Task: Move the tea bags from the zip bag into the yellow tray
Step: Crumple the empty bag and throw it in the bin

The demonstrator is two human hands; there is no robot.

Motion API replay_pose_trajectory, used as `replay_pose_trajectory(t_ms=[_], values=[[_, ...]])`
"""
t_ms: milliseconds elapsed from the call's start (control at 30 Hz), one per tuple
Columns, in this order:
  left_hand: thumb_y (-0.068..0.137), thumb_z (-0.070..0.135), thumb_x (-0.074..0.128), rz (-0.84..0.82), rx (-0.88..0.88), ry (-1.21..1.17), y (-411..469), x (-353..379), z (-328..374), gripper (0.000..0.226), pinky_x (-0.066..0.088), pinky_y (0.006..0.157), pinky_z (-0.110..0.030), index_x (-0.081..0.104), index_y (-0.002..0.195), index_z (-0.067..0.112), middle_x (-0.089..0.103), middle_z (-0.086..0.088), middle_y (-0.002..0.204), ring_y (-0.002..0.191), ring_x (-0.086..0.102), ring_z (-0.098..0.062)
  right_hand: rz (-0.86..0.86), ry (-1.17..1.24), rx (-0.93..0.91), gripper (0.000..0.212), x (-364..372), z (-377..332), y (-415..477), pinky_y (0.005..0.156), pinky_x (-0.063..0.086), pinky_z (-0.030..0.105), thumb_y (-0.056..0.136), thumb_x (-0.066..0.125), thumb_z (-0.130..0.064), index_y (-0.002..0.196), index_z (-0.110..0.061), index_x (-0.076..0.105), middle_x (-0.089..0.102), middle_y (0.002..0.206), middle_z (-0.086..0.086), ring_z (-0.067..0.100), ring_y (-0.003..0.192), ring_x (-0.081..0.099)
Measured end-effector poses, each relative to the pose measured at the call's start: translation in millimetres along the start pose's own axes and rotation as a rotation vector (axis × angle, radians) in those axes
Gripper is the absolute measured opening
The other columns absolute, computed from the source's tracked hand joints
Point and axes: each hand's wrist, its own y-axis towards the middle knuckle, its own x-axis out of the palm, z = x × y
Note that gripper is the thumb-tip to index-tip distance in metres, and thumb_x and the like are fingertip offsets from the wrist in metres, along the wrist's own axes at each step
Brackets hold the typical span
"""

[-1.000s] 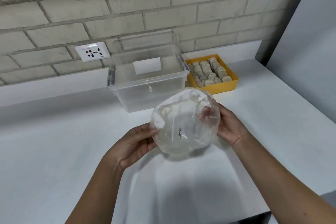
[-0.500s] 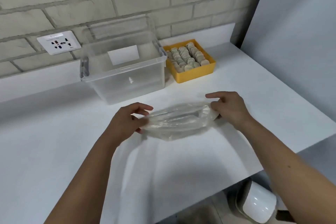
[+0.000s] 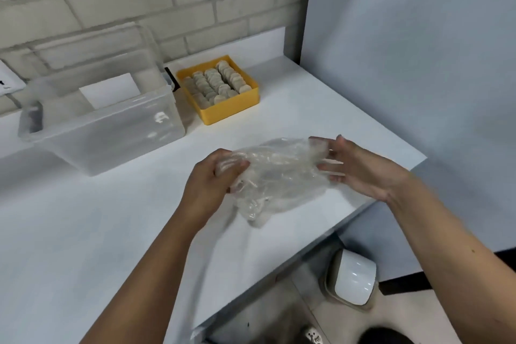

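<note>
Clear, crumpled zip bag (image 3: 279, 176) held well in front of the yellow tray (image 3: 231, 110), on my side of it, low over the white table (image 3: 83, 232). My left hand (image 3: 212, 179) has its fingers curled round one end; my right hand (image 3: 360, 173) lies nearly straight-fingered against the other end, thumb raised. Rows of tea bags (image 3: 216, 84) fill the tray.

Risk, as I judge it: the film is blurred and folded, so a leftover tea bag could hide in a crease and get crushed or dropped past the table edge.

The bag's long axis runs hand to hand — side to side before the tray. I cannot tell which way its zip mouth faces.
</note>
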Motion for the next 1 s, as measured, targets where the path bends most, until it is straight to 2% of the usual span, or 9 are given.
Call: replay_pose_trajectory(t_ms=[67, 167, 267, 400, 500, 700, 833, 933, 1000], values=[[0.092, 0.022, 0.068, -0.095, -0.005, -0.079, 0, 27, 10, 0.008, 0.061, 0.071, -0.036, 0.069, 0.09, 0.015, 0.071, -0.002, 0.084, 0.079, 0.066, -0.015, 0.021, -0.006, -0.016, 0.084, -19, 13, -19, 0.092, 0.038, 0.033, 0.047, 0.081, -0.072, 0.122, -0.041, 0.063, 0.066, 0.11, -0.013, 0.015, 0.106, 0.058], [0.096, 0.024, 0.063, -0.268, -0.013, -0.12, 2, 68, 22, 0.011, 0.057, 0.086, -0.046, 0.07, 0.098, 0.015, 0.072, -0.004, 0.093, 0.088, 0.067, -0.019, 0.094, 0.18, -0.04, 0.07, -42, 31, -42, 0.093, 0.049, 0.039, 0.051, 0.084, -0.065, 0.114, -0.043, 0.066, 0.069, 0.107, -0.01, 0.014, 0.101, 0.065], [0.098, 0.022, 0.06, -0.402, -0.056, -0.225, 1, 116, 32, 0.014, 0.056, 0.085, -0.04, 0.071, 0.104, 0.016, 0.073, -0.006, 0.101, 0.095, 0.07, -0.022, 0.129, 0.337, -0.026, 0.068, -73, 47, -69, 0.102, 0.045, 0.05, 0.069, 0.075, -0.062, 0.129, -0.034, 0.059, 0.063, 0.13, 0.004, 0.025, 0.12, 0.06], [0.095, 0.022, 0.063, -0.494, -0.086, -0.25, -8, 169, 29, 0.017, 0.056, 0.073, -0.029, 0.067, 0.105, 0.009, 0.071, -0.004, 0.097, 0.089, 0.069, -0.018, 0.369, 0.398, -0.077, 0.035, -106, 52, -111, 0.077, 0.059, 0.032, 0.081, 0.059, -0.041, 0.107, -0.019, 0.07, 0.074, 0.104, 0.004, 0.017, 0.092, 0.072], [0.093, 0.017, 0.066, -0.572, -0.114, -0.169, -25, 202, 3, 0.014, 0.057, 0.07, -0.025, 0.062, 0.1, 0.005, 0.072, -0.005, 0.093, 0.083, 0.07, -0.012, 0.511, 0.3, -0.094, 0.02, -126, 60, -143, 0.061, 0.057, 0.024, 0.082, 0.062, -0.029, 0.096, -0.016, 0.068, 0.075, 0.08, 0.0, 0.013, 0.071, 0.072], [0.089, 0.01, 0.069, -0.573, -0.315, -0.173, -58, 260, -76, 0.014, 0.062, 0.072, -0.037, 0.067, 0.103, 0.013, 0.073, -0.008, 0.098, 0.085, 0.07, -0.019, 0.62, 0.01, -0.03, 0.021, -148, 109, -183, 0.057, 0.051, 0.022, 0.083, 0.073, -0.02, 0.098, -0.009, 0.063, 0.063, 0.084, 0.007, 0.019, 0.072, 0.061], [0.086, -0.003, 0.068, -0.564, -0.468, -0.15, -63, 284, -140, 0.027, 0.06, 0.065, -0.029, 0.066, 0.107, 0.015, 0.071, -0.003, 0.095, 0.076, 0.069, -0.012, 0.661, -0.062, 0.04, 0.021, -149, 166, -184, 0.07, 0.056, 0.023, 0.082, 0.074, -0.017, 0.103, -0.018, 0.069, 0.069, 0.091, -0.002, 0.012, 0.082, 0.063], [0.084, 0.003, 0.073, -0.633, -0.507, -0.006, -52, 299, -194, 0.037, 0.056, 0.062, -0.021, 0.063, 0.114, 0.02, 0.069, 0.0, 0.099, 0.08, 0.066, -0.007, 0.78, -0.146, 0.121, 0.025, -152, 225, -172, 0.088, 0.055, 0.039, 0.084, 0.075, -0.019, 0.106, -0.029, 0.071, 0.072, 0.1, -0.003, 0.013, 0.092, 0.066], [0.082, 0.013, 0.077, -0.661, -0.508, 0.113, -42, 308, -226, 0.036, 0.053, 0.066, -0.022, 0.062, 0.111, 0.028, 0.068, -0.002, 0.108, 0.088, 0.064, -0.008, 0.883, -0.274, 0.197, 0.026, -150, 268, -161, 0.088, 0.052, 0.036, 0.086, 0.072, -0.02, 0.107, -0.035, 0.07, 0.07, 0.098, -0.009, 0.016, 0.097, 0.064]])
